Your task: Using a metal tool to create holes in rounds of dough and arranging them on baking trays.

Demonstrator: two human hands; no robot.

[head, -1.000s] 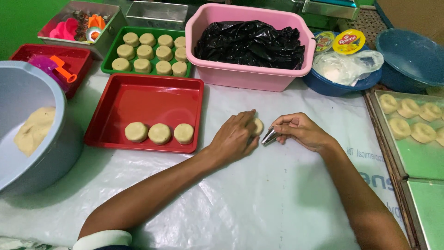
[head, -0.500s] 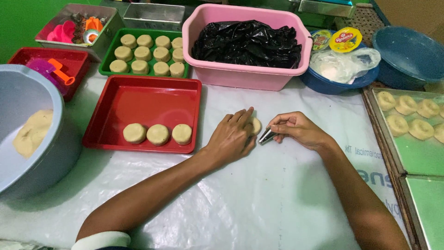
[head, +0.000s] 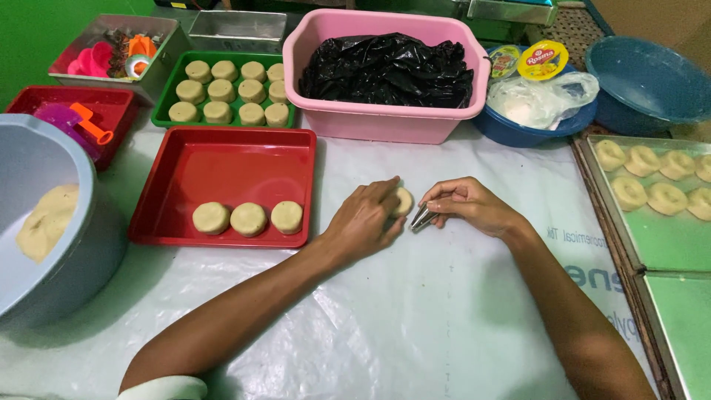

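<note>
My left hand (head: 368,218) rests on the white plastic-covered table (head: 415,326), fingers curled round a small round dough disc (head: 404,200) and steadying it. Close to its right, my right hand (head: 466,204) pinches a small shiny metal crimping tool (head: 422,218) whose tip meets the disc's edge. Left of my hands a red tray (head: 222,159) carries three plain dough discs (head: 248,218) in a row along its near side.
A grey bowl with dough (head: 44,222) sits at far left. Behind are a green tray of dough discs (head: 226,92), a pink tub with black plastic (head: 385,70), a blue bowl with a bag (head: 533,100), another blue bowl (head: 652,78) and metal trays of shaped pieces (head: 652,185) at right.
Both hands stay together over the dough disc; the left hand's fingers have shifted slightly on it. The view has moved a little.
</note>
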